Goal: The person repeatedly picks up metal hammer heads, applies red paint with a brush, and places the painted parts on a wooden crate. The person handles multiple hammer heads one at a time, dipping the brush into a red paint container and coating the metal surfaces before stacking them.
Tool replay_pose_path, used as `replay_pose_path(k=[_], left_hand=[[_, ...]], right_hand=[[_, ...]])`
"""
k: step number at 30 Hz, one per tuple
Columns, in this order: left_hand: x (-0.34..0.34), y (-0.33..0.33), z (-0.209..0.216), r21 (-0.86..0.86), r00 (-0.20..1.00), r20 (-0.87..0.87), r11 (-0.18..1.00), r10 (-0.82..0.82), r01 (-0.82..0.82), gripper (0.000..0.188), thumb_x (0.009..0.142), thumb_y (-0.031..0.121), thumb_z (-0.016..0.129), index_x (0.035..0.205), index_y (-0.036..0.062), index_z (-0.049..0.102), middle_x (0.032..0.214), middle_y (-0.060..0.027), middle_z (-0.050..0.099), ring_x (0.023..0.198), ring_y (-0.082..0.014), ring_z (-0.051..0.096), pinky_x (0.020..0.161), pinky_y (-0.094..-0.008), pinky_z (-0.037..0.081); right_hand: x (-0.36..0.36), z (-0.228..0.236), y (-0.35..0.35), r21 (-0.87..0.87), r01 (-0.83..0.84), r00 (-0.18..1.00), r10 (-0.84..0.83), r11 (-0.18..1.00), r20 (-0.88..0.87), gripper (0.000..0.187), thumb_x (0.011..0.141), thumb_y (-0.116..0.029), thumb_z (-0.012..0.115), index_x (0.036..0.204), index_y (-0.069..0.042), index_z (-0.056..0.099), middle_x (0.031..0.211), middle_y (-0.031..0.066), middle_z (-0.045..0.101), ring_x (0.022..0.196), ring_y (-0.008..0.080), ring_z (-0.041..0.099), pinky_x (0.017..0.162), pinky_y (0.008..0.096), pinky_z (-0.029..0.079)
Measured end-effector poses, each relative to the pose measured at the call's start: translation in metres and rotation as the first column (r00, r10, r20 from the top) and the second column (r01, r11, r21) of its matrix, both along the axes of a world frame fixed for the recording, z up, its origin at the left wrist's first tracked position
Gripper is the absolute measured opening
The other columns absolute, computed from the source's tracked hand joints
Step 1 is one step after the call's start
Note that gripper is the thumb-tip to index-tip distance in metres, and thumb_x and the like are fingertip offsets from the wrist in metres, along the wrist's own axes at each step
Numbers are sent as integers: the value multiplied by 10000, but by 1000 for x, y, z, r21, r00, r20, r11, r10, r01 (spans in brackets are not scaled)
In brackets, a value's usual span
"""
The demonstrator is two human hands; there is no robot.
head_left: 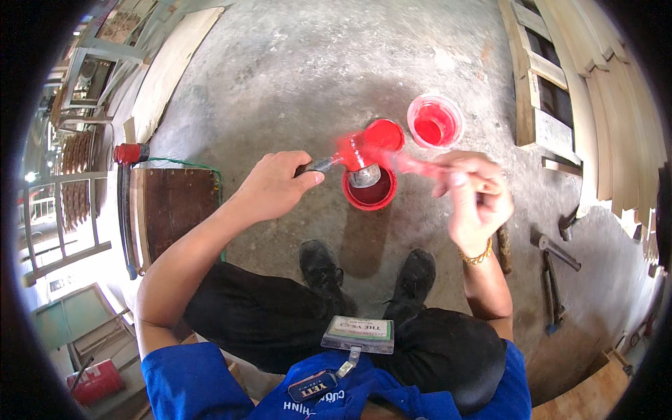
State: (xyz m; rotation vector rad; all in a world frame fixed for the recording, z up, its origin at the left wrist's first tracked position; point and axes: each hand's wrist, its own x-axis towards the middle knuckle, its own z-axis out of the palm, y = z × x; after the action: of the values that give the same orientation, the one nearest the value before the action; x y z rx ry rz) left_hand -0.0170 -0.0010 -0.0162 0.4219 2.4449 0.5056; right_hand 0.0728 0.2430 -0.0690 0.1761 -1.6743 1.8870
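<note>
My left hand [276, 183] is closed round the dark handle of a hammer [351, 152]. The hammer's head is wet red on its upper part and bare grey at its lower end, which hangs over an open can of red paint [371, 203]. In my right hand [479, 196] is a red-coated paintbrush [418, 166], blurred by motion. Its bristle end reaches the hammer head; whether it touches is hard to make out. Just behind the can lies a round red-coated lid [385, 134]. A clear plastic tub with red paint [435, 121] stands farther right.
Another hammer with a red and black head [131, 153] rests against a brown wooden block [180, 210] at left. Unpainted hammers [560, 253] lie on the concrete floor at right. Wooden boards [609, 105] and a pallet [528, 77] line the right side. My shoes [413, 276] flank the can's shadow.
</note>
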Motion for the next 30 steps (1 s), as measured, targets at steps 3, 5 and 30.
replay_pose_path(k=[3,5,30], left_hand=[[2,1,0,12,998,12,998,65,-65,289,803,226,621,754,-37,512,603,-121,475,565,-194,453,549,-351,369],[1,3,4,13,998,43,999,45,-46,260,791,196,638,769,-28,508,606,-97,484,570,-164,451,547,-342,369],[1,-3,3,424,839,537,888,-90,-176,317,945,305,441,879,6,526,564,-33,498,404,-91,435,376,-233,336]], right_hand=[[-7,-10,12,246,38,999,-39,968,1,40,883,3,541,909,17,568,854,132,653,563,92,556,513,218,470],[-17,-18,39,-19,213,974,-211,977,87,68,888,-56,560,898,11,568,850,151,654,553,102,561,496,234,475],[14,11,31,279,191,974,-145,941,-177,113,801,-1,632,900,26,585,889,191,638,688,229,633,606,291,523]])
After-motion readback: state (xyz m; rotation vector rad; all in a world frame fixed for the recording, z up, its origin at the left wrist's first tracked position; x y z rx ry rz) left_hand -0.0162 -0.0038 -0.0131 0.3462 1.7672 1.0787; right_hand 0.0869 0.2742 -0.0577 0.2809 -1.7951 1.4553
